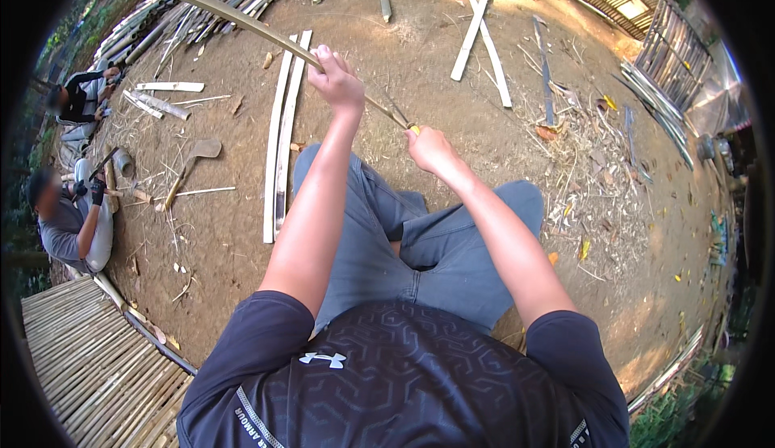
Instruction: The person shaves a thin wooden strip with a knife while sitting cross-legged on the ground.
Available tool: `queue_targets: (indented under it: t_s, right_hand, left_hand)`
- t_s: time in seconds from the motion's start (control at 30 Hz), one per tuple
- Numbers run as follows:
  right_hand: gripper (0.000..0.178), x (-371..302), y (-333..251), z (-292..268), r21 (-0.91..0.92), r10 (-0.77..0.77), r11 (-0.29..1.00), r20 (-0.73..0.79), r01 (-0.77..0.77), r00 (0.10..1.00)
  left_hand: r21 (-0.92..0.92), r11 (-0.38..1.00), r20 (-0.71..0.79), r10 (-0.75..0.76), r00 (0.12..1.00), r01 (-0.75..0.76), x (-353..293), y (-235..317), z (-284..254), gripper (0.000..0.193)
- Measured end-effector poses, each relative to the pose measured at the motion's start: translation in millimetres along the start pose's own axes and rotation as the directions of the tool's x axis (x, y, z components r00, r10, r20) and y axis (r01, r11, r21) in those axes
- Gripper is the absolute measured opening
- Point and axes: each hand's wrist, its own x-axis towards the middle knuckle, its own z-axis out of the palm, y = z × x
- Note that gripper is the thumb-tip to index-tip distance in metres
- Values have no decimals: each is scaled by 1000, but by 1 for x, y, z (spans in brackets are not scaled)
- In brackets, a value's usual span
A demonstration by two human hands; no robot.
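Observation:
A long bamboo strip (pixel 218 14) slants from the upper left down toward the middle, in front of my knees. My left hand (pixel 335 81) is wrapped around it partway along. At its lower end, my right hand (pixel 433 149) is closed on a knife, whose yellow handle (pixel 416 129) shows at the fingers. The thin dark blade (pixel 399 112) lies close against the strip; whether it cuts into it I cannot tell. Two pale split bamboo strips (pixel 282 141) lie side by side on the ground, left of my knees.
At the left sit two people (pixel 77 214), one holding a dark tool. A machete-like blade (pixel 206 148) lies on the dirt near them. Bamboo poles (pixel 186 16) are piled at the far left; crossed strips (pixel 483 44) lie ahead. Shavings (pixel 585 182) litter the right side.

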Motion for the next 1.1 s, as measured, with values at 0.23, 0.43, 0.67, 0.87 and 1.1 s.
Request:
queue_targets:
  t_s: [0.23,0.43,0.67,0.87,1.1]
  right_hand:
    - [43,7,11,23,-70,-16,997,-14,15,1000]
    - [46,-10,-4,22,55,57,997,2,-57,998]
    - [46,-24,-5,17,161,-14,986,-118,33,993]
    - [48,-32,-10,17,119,65,991,-80,-55,995]
    - [47,-13,19,32,202,121,974,-95,-100,988]
  left_hand:
    - [50,999,-15,-8,1000,9,4,1,-4,34]
    - [34,999,-45,10,999,-8,2,-4,-6,32]
    - [24,999,18,20,1000,-21,2,-1,-8,33]
    - [15,1000,28,16,999,-16,1,2,-6,35]
    - [49,998,7,28,1000,-28,-3,3,-4,34]
